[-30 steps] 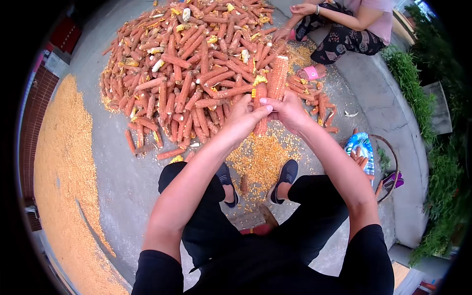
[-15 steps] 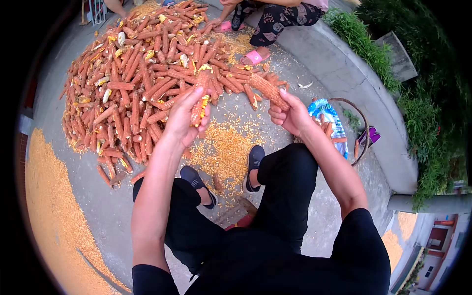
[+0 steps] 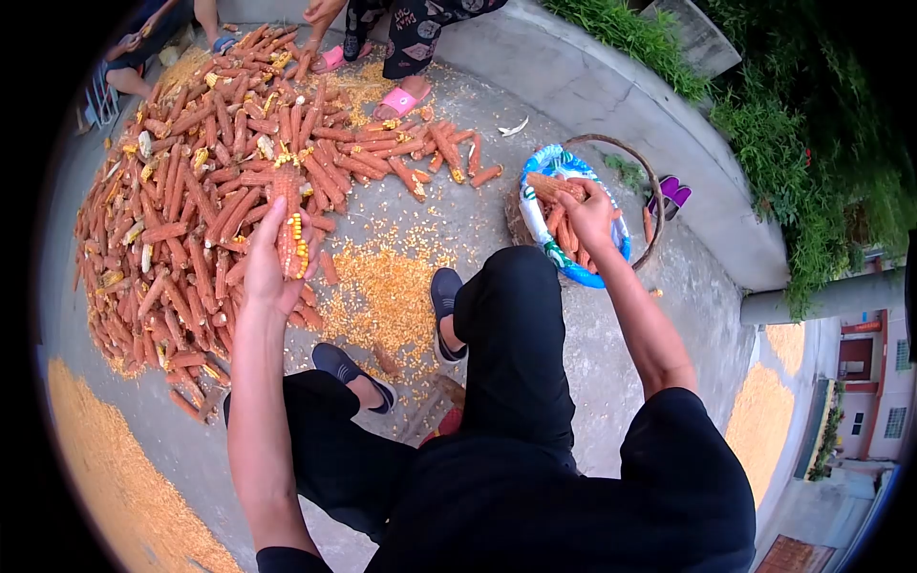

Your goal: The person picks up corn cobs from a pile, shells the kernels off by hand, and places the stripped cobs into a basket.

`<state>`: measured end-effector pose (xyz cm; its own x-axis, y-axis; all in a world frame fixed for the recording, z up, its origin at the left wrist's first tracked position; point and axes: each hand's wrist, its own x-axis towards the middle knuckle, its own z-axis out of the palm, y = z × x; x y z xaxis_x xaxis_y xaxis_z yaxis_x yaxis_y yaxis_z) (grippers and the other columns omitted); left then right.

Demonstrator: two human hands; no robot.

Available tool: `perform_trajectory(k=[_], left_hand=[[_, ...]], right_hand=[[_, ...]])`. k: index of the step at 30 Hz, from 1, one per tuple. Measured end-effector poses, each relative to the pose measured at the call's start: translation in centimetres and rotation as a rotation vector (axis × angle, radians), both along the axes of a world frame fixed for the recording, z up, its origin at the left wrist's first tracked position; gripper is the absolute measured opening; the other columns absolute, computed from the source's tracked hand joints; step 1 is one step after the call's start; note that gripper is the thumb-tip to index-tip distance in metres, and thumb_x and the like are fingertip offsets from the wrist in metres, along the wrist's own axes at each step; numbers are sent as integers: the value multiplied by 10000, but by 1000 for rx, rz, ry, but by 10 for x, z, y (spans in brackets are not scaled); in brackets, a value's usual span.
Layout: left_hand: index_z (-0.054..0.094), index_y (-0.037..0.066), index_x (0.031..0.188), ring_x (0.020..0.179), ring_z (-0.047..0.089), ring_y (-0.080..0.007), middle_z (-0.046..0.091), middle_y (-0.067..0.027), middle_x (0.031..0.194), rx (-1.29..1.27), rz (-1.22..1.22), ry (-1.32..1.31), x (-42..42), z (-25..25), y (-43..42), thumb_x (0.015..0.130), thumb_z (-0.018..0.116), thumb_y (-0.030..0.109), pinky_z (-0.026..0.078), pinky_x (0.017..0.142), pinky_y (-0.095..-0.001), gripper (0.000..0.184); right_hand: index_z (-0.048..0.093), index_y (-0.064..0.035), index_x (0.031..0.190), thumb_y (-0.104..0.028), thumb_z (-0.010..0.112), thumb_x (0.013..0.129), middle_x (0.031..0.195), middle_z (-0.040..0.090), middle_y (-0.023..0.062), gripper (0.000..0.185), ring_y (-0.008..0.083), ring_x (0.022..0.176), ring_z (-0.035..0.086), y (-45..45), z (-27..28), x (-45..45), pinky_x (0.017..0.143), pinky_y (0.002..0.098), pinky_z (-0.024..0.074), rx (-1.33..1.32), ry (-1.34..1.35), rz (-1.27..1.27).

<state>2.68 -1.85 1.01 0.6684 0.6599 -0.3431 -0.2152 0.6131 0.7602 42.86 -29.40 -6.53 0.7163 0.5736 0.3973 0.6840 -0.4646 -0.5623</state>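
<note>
Compared with half a second ago, the right hand (image 3: pixel 590 212) is now sitting over the basket (image 3: pixel 589 280) instead of short of it, carrying its bare cob (image 3: pixel 548 185) along, while the left hand (image 3: pixel 266 265) is keeping hold of the part-stripped cob (image 3: pixel 285 193) near the pile of cobs (image 3: pixel 186 215). The hands are standing well apart, each one closing round its own cob. For tidy work, the right hand is best easing its cob inside the rim and letting go low, since a rounded cob is likely to be rolling off if dropped from high up. The left hand is doing well to be gripping low on its cob, leaving the upper end free (the yellow row is facing inward, handy for a thumb). As for materials, both cobs are showing a rough, pitted, reddish surface and a tapering cylinder shape; the kernels left on one are looking smooth and glossy, standing in a line like small teeth. The basket is wearing a slick-looking blue and white lining under a thin curved handle (image 3: pixel 653 181), and more cobs are lying inside. Loose kernels (image 3: pixel 382 296) are scattering hard yellow grains over the grey concrete (image 3: pixel 497 224).
</note>
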Motion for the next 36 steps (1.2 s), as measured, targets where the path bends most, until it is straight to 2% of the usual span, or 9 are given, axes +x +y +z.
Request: perform_trajectory(k=[4, 8, 11, 15, 19, 25, 28, 32, 36], left_hand=[[574, 64, 978, 525, 476, -132, 486, -10, 661, 17, -71, -57, 1, 3, -2, 1027, 501, 502, 354, 411, -264, 447], [591, 85, 993, 574, 551, -164, 554, -45, 667, 36, -60, -26, 4, 7, -5, 1014, 532, 502, 376, 455, -304, 421], [612, 88, 945, 591, 557, -160, 585, -51, 695, 32, 27, -57, 10, 5, -4, 1005, 571, 457, 415, 512, -310, 376], [643, 85, 955, 655, 595, -139, 638, -28, 783, 34, 193, -31, 17, 22, -13, 983, 644, 366, 481, 599, -295, 282], [640, 62, 1007, 764, 627, -105, 664, -13, 877, 108, 253, -77, 13, 7, -8, 980, 674, 298, 512, 675, -268, 239], [625, 77, 1043, 796, 631, -108, 660, -25, 929, 90, 384, -251, 8, 1, 0, 976, 690, 297, 536, 631, -305, 239], [626, 100, 1054, 903, 640, -120, 666, -28, 985, 27, 239, -241, -6, 4, 5, 997, 649, 344, 532, 788, -283, 252], [641, 107, 948, 739, 636, -113, 664, -17, 853, 66, 251, 6, -9, -7, 7, 956, 699, 400, 520, 607, -284, 299], [672, 47, 998, 759, 628, -93, 668, -16, 866, 95, 312, -44, -2, 0, 5, 926, 751, 280, 510, 664, -248, 257]], right_hand=[[707, -52, 1075, -127, 801, 754, 1026, 640, 196, 342, 379, 963, 637, -24, -14, 31, 888, 457, 511, -59, -153, -120], [689, 11, 1108, -133, 716, 849, 1006, 696, 182, 298, 323, 935, 679, -15, -21, 51, 855, 414, 542, -275, -117, -117], [661, 23, 1168, -129, 621, 965, 875, 709, 74, 257, 150, 800, 683, 36, 12, 2, 722, 304, 537, -18, 446, 182], [624, 30, 1166, -181, 620, 992, 890, 674, 50, 273, 104, 726, 665, 108, 76, -144, 613, 244, 490, -39, 755, 612], [596, 56, 1185, -318, 655, 978, 850, 662, 121, 431, 188, 725, 679, 162, 101, -241, 671, 336, 527, -67, 825, 817], [594, 40, 1065, -373, 665, 944, 815, 640, 206, 437, 387, 794, 661, 223, 85, -275, 714, 462, 503, 208, 376, 848], [576, 29, 999, -363, 647, 949, 833, 635, 248, 401, 437, 798, 649, 226, 83, -272, 707, 483, 500, 219, 273, 907], [564, 24, 988, -304, 637, 950, 833, 639, 269, 338, 465, 797, 645, 218, 83, -273, 700, 512, 494, 14, 187, 903], [553, 23, 1028, -256, 615, 962, 807, 649, 269, 293, 465, 781, 652, 222, 93, -282, 668, 511, 496, -33, 234, 898]])
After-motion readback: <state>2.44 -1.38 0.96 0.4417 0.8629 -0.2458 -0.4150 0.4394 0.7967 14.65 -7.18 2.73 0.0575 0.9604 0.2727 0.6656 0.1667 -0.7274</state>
